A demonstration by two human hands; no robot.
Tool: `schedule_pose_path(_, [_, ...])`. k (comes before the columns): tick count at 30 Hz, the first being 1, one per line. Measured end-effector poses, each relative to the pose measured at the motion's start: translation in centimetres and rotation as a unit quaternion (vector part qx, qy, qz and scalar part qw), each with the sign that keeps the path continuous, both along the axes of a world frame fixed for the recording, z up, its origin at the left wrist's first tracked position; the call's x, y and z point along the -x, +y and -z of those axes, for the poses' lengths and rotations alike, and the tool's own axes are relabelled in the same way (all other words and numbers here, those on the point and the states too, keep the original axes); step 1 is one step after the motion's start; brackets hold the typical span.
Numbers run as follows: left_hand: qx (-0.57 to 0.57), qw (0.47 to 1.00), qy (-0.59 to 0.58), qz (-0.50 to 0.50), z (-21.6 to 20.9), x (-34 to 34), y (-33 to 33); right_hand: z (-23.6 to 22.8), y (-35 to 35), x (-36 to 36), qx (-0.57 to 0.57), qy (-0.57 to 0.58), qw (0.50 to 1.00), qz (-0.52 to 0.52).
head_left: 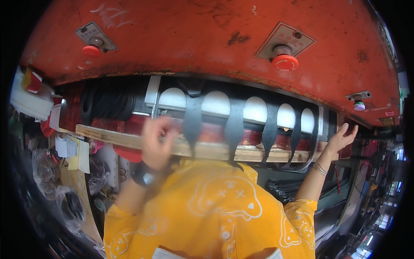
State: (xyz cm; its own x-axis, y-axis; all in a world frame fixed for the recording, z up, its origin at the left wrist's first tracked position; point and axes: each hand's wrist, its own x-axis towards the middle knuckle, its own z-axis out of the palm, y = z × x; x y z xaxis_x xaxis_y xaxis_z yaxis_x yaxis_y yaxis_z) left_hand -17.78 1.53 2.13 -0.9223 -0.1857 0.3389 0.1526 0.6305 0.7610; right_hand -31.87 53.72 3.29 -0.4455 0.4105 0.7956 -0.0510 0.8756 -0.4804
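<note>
A black rubbery sheet point(235, 123) with several oval cutouts lies over a pale plate point(215, 103), which shows white through the holes. Its strips hang toward me across the front edge of the machine bed. My left hand point(157, 140) is raised near the sheet's left end, smeared by motion, its fingers partly curled. Whether it touches anything is unclear. Off the sheet's right end, my right hand point(343, 138) has its fingers apart and holds nothing.
Above the bed stands an orange-red machine body point(185, 39) with red push buttons point(284, 61). Dark rings point(105, 103) are piled at the left of the bed. A wooden rail point(112, 136) runs along the front. Plastic bags point(71, 207) hang at lower left; dark sheets point(289, 190) lie at lower right.
</note>
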Motion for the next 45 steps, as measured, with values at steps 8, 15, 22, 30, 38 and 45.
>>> schedule_pose_path(8, [0.160, 0.986, 0.049, 0.006, 5.2, -1.0, 2.7, -7.8, -7.2, 6.5, 0.056, 0.180, 0.978, -0.093])
schedule_pose_path(15, [0.139, 0.989, 0.045, -0.005, 3.9, -0.5, 2.6, -6.7, -6.5, 4.6, 0.073, 0.142, 0.980, -0.120])
schedule_pose_path(22, [0.125, 0.992, 0.028, -0.005, 4.0, -0.8, 2.6, -2.5, -12.4, -5.5, 0.028, -0.301, 0.890, -0.341])
schedule_pose_path(30, [0.108, 0.994, 0.022, 0.005, 3.6, -0.9, 2.8, -0.4, -19.2, -10.0, -0.123, -0.460, 0.766, -0.431])
schedule_pose_path(38, [0.053, 0.998, -0.010, 0.011, 3.6, -1.3, 2.8, -0.9, -20.0, -11.4, -0.130, -0.450, 0.771, -0.430])
schedule_pose_path(45, [0.026, 0.993, -0.116, 0.023, 3.0, -6.2, 2.6, -6.1, -21.8, -8.5, -0.198, -0.553, 0.724, -0.362])
